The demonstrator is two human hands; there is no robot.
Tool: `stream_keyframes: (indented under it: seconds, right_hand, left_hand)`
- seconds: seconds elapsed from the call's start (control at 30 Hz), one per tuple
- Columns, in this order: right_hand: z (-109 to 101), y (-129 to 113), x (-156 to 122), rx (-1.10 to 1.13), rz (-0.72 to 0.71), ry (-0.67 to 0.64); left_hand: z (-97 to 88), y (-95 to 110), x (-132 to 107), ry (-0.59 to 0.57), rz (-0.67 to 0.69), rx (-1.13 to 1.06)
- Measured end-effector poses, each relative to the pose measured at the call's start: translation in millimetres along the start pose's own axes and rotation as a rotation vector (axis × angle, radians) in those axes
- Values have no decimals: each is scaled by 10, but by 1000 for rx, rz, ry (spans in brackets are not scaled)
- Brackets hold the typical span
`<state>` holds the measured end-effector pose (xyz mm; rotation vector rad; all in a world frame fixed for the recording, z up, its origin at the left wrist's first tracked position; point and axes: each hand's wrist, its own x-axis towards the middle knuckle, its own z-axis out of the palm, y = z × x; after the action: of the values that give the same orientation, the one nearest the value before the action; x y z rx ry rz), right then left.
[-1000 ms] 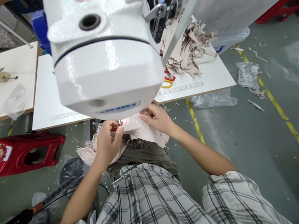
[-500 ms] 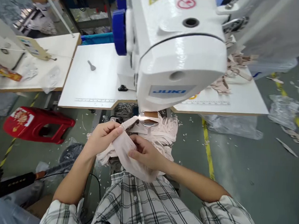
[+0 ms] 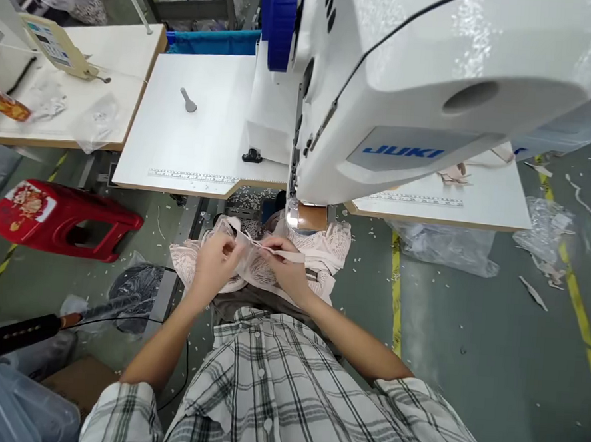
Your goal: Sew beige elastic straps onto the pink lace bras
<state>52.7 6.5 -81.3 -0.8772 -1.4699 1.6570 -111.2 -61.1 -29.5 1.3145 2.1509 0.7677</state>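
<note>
My left hand is closed, pinching the edge of a pale pink lace bra above my lap. My right hand is closed on a narrow pale strap of the same bra, a short way to the right. Between the two hands a thin stretch of strap runs taut. More pale pink lace pieces lie bunched under and beside my hands. Just beyond them stands the white sewing machine, its metal and brown front end close to the lace.
The white machine table carries a grey tool and a black clip. A red stool stands on the floor at left. Plastic bags hang or lie under the table's right side. A fan handle reaches in at lower left.
The bra's smooth pale band, held up and stretched before, is lowered, and lace cups now show. My right hand has moved up and taken the strap. The view has shifted closer to the machine.
</note>
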Motion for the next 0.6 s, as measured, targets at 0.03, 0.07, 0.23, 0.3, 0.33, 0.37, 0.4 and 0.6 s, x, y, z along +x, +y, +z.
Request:
stream_keyframes:
  seconds: [0.03,0.07,0.23,0.3,0.33,0.37,0.4,0.6]
  right_hand:
    - [-7,49,-1,-114,-113,-14]
    - [-13,95,-1,-212,-202,-36]
    - [-124,154,-78,-474,-158,-208]
    - [-242,59,-162,-487,40,-471]
    - [-307,-5,-207,-473,124,-611]
    - [-369,-72,-247,-455,172,-700]
    - [-422,-135,-277,-448,172,-712]
    - [-462,-219,-164,-613,-233,-234]
  left_hand:
    - [107,-10,-32,-71,-47,-127]
    - [202,-8,-60,-144,-88,-257]
    - [382,90,-104,-99,-142,-473]
    - [314,128,-100,-58,-119,-438]
    - [267,143,-100,-47,-101,-405]
    - [220,157,-101,-47,-79,-366]
    - [178,169,-104,-56,-54,-327]
    - [167,240,-172,-184,138,-226]
